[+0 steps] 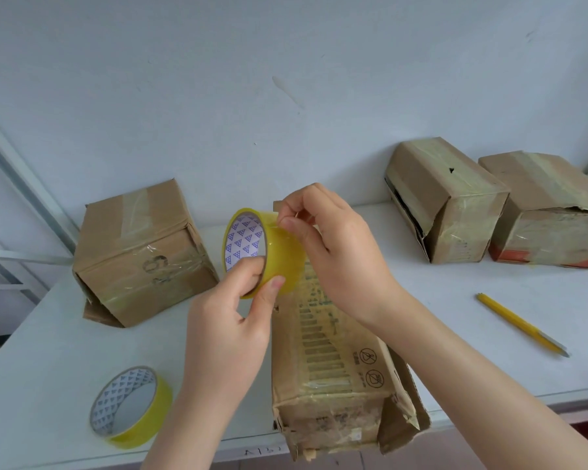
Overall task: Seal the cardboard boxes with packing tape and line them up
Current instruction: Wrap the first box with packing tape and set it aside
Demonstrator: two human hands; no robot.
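L hand (231, 320) grips roll (279, 256) in the air above centre box (333, 368): thumb on outer face, fingers curled into core. R hand (333, 245) pinches roll's top edge w/ thumb & forefinger; whether a tape end is lifted, cannot tell. Centre box lies lengthwise at tabletop (48, 351) front edge, its side flap torn. Left box (140, 252), taped, stands by wall. Right box (445, 198) & end box (550, 212), both taped, just beside each other. Spare roll (129, 405) front left. Yellow pen (520, 323) at right, apart from boxes.
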